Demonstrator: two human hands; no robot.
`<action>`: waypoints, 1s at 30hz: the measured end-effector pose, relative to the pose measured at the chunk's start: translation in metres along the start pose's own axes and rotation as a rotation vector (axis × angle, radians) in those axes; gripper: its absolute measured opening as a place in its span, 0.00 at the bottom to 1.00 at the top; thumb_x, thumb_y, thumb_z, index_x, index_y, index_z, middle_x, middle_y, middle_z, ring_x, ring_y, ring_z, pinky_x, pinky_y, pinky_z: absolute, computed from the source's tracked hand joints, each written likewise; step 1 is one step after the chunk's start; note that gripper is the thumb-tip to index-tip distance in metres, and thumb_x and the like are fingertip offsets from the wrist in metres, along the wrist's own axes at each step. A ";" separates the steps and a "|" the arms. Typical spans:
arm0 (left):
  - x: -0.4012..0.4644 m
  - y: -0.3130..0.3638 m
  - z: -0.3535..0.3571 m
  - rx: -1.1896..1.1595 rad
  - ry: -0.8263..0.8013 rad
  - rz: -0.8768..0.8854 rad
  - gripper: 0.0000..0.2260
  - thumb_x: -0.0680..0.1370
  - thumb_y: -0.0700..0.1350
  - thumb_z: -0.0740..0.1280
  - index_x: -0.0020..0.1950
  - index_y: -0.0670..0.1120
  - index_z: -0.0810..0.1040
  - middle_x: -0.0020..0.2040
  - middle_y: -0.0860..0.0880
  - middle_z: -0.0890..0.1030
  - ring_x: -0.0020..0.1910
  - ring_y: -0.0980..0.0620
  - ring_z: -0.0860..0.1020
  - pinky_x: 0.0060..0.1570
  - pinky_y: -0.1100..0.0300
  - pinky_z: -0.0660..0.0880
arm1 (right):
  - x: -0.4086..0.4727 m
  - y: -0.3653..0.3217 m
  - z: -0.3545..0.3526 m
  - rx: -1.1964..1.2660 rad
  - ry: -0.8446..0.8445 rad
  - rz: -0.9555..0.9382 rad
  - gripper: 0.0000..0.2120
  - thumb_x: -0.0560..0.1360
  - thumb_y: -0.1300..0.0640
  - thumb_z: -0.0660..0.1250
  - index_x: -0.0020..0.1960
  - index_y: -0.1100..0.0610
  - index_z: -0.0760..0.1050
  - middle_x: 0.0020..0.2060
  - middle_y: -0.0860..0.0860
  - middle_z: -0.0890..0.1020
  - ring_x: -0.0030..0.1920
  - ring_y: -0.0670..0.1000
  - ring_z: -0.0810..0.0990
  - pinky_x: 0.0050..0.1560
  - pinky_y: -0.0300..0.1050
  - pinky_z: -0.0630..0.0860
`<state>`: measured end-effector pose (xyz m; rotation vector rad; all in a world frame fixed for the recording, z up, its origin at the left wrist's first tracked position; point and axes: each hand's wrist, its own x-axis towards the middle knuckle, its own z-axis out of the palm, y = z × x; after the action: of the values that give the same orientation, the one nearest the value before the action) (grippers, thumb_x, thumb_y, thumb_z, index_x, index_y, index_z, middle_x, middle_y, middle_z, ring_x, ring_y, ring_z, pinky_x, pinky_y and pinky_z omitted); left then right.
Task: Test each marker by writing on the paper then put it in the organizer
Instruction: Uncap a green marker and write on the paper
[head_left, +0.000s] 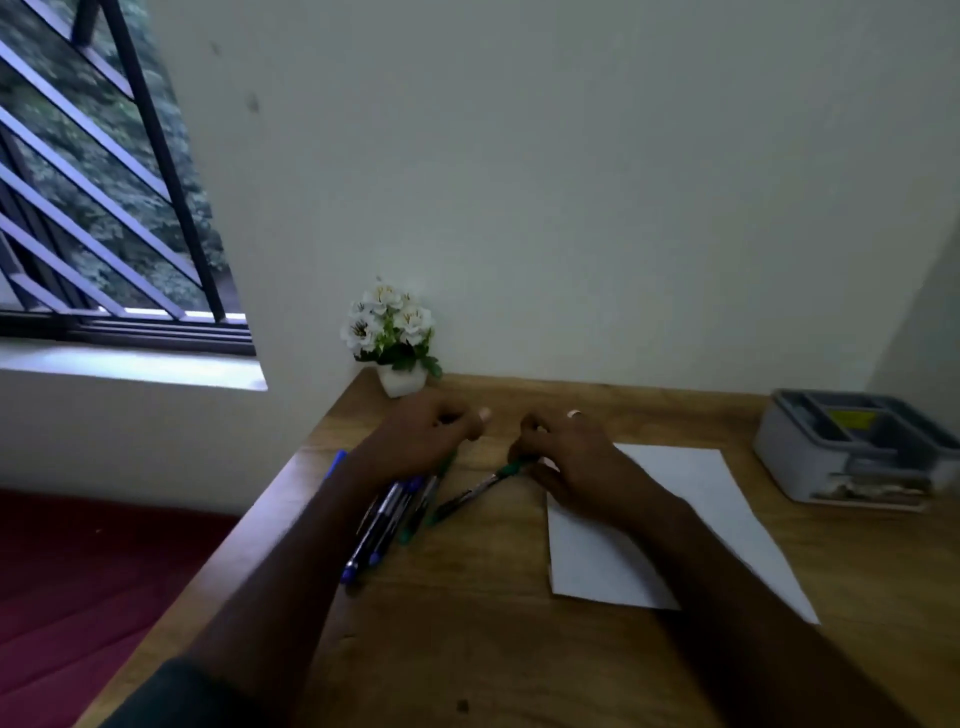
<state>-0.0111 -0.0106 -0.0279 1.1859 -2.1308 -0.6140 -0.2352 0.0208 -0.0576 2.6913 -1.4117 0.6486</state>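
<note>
Markers (387, 512) are gathered in a loose bundle on the desk (467, 649), partly hidden beneath the left hand (423, 441) and forearm, and one green-capped marker (475, 491) lies apart from them, just to their right. Its long axis runs diagonally, the green cap end up and to the right, reaching the right hand (563, 457), the other end down and to the left toward the bundle. The right hand is the nearer of the two to this marker: its fingers (530, 423) are curled over the cap end, but motion blur hides whether the cap is actually pinched or only touched, so the grip cannot be told. The left hand's fingers are loosely curled above the upper ends of the bundle; whether a marker is held there cannot be told either. Paper (696, 499), a thin, flat, matte white sheet, lies directly under the right wrist, so the single marker would have to be carried only a little way to the right for a test stroke. The organizer (810, 457), a grey box of hard, smooth plastic with open compartments on top, stands well apart at the desk's right side, beyond the paper. The markers appear slim, cylindrical and glossy, with dark barrels and blue or green caps, likely to roll on the smooth, grained wood. No stroke is seen on the paper, so testing is judged not yet begun.
</note>
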 end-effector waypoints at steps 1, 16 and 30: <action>0.006 0.003 -0.001 -0.133 0.019 0.001 0.16 0.80 0.52 0.63 0.41 0.46 0.85 0.39 0.50 0.85 0.39 0.59 0.81 0.40 0.68 0.75 | -0.003 0.007 -0.005 0.007 0.022 0.017 0.08 0.78 0.55 0.67 0.56 0.50 0.81 0.54 0.48 0.76 0.51 0.52 0.75 0.54 0.50 0.69; 0.032 0.006 0.067 -0.913 0.071 -0.233 0.24 0.83 0.55 0.51 0.55 0.42 0.81 0.53 0.39 0.83 0.44 0.47 0.82 0.36 0.58 0.74 | -0.003 0.034 0.003 0.447 0.152 0.294 0.03 0.76 0.61 0.69 0.44 0.61 0.79 0.39 0.54 0.82 0.40 0.54 0.78 0.43 0.52 0.73; 0.016 0.022 0.073 -0.279 0.066 0.215 0.08 0.78 0.44 0.68 0.50 0.57 0.81 0.39 0.59 0.80 0.37 0.61 0.75 0.37 0.70 0.70 | 0.001 0.001 0.004 0.825 0.431 0.457 0.15 0.82 0.52 0.63 0.45 0.59 0.84 0.35 0.49 0.84 0.37 0.45 0.83 0.39 0.41 0.76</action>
<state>-0.0818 -0.0064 -0.0609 0.8034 -2.0047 -0.7341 -0.2345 0.0183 -0.0612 2.3803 -1.9209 2.0931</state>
